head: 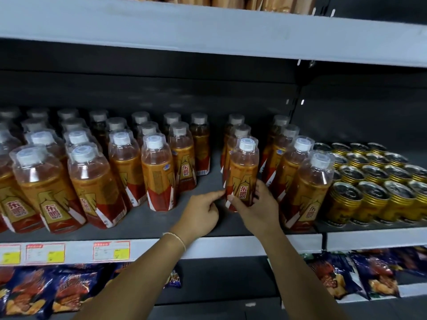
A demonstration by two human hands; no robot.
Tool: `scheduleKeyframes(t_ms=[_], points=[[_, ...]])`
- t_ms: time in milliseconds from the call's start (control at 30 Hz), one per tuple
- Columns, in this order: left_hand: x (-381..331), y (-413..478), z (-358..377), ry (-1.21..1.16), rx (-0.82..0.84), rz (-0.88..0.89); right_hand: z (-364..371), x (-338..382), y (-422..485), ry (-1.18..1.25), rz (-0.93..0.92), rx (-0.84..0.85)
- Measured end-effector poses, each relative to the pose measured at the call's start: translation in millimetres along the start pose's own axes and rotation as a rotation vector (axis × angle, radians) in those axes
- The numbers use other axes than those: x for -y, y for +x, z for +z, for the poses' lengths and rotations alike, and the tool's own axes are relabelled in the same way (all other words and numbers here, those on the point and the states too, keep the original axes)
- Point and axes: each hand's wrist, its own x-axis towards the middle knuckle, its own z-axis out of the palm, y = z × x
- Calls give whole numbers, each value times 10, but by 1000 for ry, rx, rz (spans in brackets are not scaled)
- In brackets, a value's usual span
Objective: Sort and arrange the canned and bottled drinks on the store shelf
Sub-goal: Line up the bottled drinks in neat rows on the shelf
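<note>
Rows of amber drink bottles with red-and-gold labels and clear caps fill the grey middle shelf (147, 224). My right hand (256, 205) wraps around the lower part of one upright bottle (243, 167) at the front of a row right of centre. My left hand (202, 212) reaches in from the left, its fingertips touching that same bottle's lower label. An open lane of bare shelf lies just left of this bottle. Gold cans (374, 185) with pull-tab tops stand packed together at the right end of the shelf.
A grey upper shelf (208, 33) overhangs the bottles, leaving headroom above the caps. Price tags (112, 250) line the shelf's front edge. Snack bags (57, 289) lie on the shelf below, left and right. A dark upright divides the bays near the cans.
</note>
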Motion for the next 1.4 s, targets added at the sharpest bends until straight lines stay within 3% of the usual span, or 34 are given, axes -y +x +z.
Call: scheduleKeyframes(t_ms=[400,600,667,767,900,1100,1167,1400], points=[[-18,-106,-24,170,-106,115,45,11,-49,-77,-18,-52],[-153,-263,-136,165,-279,237,71,12,-75,-104,2,-230],[-115,-381,-222,160,-311,237,60,29,-123,-230,-68,-268],[-26,-580,-425,125,-421,246,136,73,-275,-326,-331,-303],[117,-737,-726,87,-625,160,562,304,-513,-191,-508,-152],[249,-903,-922,14,-592,-29,1054,820,-364,211,-178,442],[288,-940,-954,-30,-551,-91,1170,844,-334,241,-125,478],[358,-868,-1007,-185,-438,-261,1260,758,-273,281,-40,368]])
